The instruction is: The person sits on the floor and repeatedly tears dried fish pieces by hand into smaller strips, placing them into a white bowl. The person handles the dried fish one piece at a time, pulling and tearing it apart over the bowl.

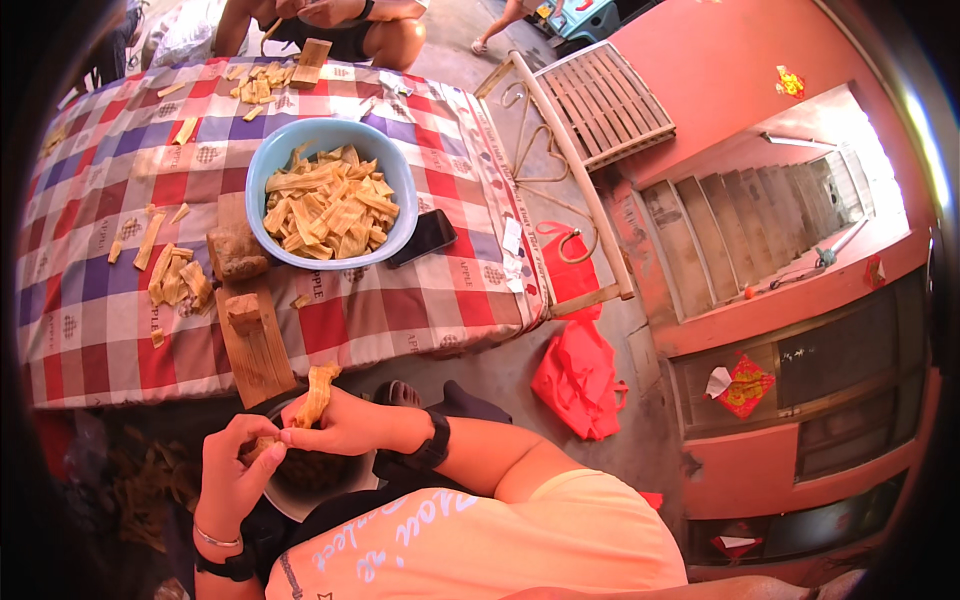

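A pale yellow strip of dried, fibrous food sticks up from my right hand. My left hand meets it fingertip to fingertip, pinching a yellowish piece at the lower end. The fingers partly hide that piece, so I cannot tell whether it is one strip or two. Below both hands is a pale bowl with dark, shadowed contents. On the table, just past my hands, lies a wooden board bearing a small wooden block. A bigger rough block rests behind it.
A light blue basin full of similar strips stands on the checked tablecloth. Beside it lies a black phone. Loose strips are scattered leftward. Across the table a person sits near another wooden block. Red bags lie right.
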Demonstrator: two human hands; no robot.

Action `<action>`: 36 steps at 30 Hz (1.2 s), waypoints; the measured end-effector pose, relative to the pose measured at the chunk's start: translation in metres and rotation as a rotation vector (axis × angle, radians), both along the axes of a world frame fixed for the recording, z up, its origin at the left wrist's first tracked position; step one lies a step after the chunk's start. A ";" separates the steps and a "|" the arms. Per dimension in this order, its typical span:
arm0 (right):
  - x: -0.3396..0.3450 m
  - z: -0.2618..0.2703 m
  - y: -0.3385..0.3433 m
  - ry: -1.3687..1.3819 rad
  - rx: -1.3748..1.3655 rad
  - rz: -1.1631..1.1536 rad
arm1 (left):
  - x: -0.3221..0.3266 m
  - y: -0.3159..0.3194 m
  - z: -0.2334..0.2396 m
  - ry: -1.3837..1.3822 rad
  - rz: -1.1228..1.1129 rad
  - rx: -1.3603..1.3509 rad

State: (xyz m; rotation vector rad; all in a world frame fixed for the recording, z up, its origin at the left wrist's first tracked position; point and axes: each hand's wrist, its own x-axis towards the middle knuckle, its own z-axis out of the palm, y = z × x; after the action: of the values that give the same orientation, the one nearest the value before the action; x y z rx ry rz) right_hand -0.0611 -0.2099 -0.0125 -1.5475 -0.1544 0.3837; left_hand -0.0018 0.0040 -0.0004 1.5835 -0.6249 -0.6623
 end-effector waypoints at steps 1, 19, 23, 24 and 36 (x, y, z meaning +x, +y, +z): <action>0.000 0.001 0.001 0.006 0.006 0.002 | -0.002 -0.001 -0.005 0.066 0.035 -0.041; -0.003 0.006 0.013 -0.028 0.140 -0.130 | 0.008 0.028 -0.006 0.188 0.273 -0.065; -0.005 0.006 0.011 -0.018 0.139 -0.186 | 0.015 0.027 -0.005 0.220 0.281 -0.100; -0.004 0.004 0.010 0.076 0.225 -0.198 | 0.019 0.029 -0.005 0.239 0.209 -0.036; 0.002 0.000 -0.001 0.399 0.060 0.145 | 0.007 -0.003 -0.006 0.401 0.117 -0.232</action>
State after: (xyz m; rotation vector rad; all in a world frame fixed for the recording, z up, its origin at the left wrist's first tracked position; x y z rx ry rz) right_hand -0.0587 -0.2106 -0.0128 -1.3757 0.0340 0.7866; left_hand 0.0056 0.0012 -0.0060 1.2166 -0.2950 -0.7639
